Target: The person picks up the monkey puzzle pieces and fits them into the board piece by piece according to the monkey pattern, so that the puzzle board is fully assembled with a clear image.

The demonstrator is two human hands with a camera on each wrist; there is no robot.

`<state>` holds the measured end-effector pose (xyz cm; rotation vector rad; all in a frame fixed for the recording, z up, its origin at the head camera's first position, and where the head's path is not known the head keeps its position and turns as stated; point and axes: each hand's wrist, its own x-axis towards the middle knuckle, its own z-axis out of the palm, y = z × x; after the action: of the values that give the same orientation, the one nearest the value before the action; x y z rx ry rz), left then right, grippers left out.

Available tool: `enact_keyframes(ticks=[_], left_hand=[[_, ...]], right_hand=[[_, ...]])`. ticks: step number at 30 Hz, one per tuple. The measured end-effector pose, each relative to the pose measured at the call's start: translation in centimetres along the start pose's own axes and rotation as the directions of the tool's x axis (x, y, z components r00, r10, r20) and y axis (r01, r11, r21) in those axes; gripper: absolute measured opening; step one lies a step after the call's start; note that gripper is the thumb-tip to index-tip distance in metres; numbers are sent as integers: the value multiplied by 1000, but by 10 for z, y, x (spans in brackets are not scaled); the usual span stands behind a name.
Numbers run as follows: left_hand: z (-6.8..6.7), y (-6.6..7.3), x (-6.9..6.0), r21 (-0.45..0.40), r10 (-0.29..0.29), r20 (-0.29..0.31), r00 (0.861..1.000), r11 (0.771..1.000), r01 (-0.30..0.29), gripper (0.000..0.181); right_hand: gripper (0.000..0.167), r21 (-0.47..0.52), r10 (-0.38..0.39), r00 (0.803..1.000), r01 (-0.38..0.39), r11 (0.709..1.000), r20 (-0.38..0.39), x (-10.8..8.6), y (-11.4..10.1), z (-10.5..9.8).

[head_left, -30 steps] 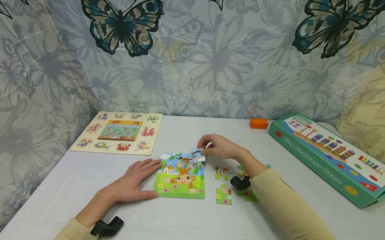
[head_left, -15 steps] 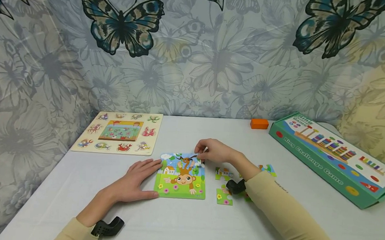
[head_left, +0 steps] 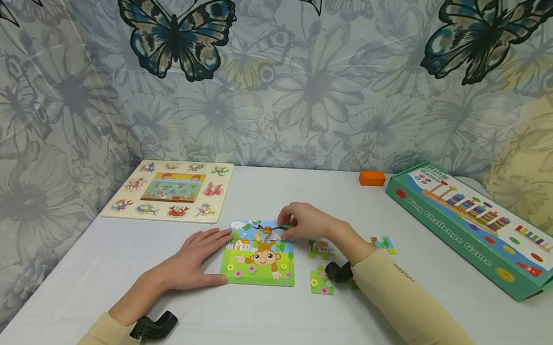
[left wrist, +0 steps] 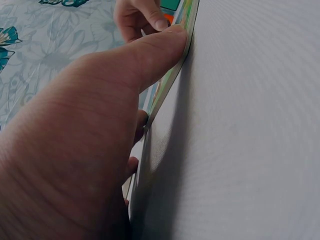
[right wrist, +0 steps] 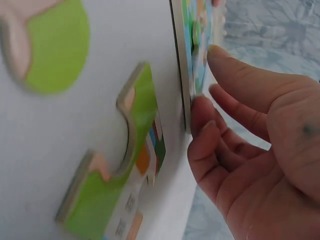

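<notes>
A square jigsaw puzzle [head_left: 259,273] with a monkey hanging from a branch lies in its tray on the table. My left hand [head_left: 201,261] rests flat at its left side, thumb [left wrist: 160,47] and fingers against the edge. At the upper right corner, my right hand [head_left: 308,222] has its fingers curled round a puzzle piece [right wrist: 200,75], the thumb on the picture side in the right wrist view. The hand partly covers that corner. Several loose puzzle pieces lie to the right, among them a house piece [head_left: 320,250] and a flower piece [head_left: 321,283]; the right forearm hides some.
A wooden sea-animal board [head_left: 124,182] lies at the back left. An orange block [head_left: 372,178] stands at the back, beside a long green game box [head_left: 461,236]. A patterned cloth wall [head_left: 310,115] rises behind the white table [head_left: 264,328].
My right hand has moved slightly left and down, and the piece that stuck out above the corner now lies lower, in line with the picture. The left hand has stayed put.
</notes>
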<state>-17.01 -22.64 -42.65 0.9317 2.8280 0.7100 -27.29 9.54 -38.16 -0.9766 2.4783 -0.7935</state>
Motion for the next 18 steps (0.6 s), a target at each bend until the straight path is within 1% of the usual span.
enact_keyframes(ticks=[4, 7, 12, 18], left_hand=[[0, 0, 0, -1, 1, 1, 1000, 1000, -1, 89], [1, -1, 0, -2, 2, 1, 1000, 1000, -2, 89], [1, -2, 0, -1, 4, -2, 1000, 1000, -4, 89], [2, -3, 0, -1, 6, 0, 1000, 1000, -6, 89]], right_hand=[[27, -83, -39, 999, 39, 996, 1, 2, -3, 4], [27, -112, -46, 999, 45, 993, -2, 3, -4, 5], [25, -116, -41, 999, 40, 992, -1, 4, -4, 6], [25, -70, -24, 1000, 23, 997, -12, 1, -5, 2]])
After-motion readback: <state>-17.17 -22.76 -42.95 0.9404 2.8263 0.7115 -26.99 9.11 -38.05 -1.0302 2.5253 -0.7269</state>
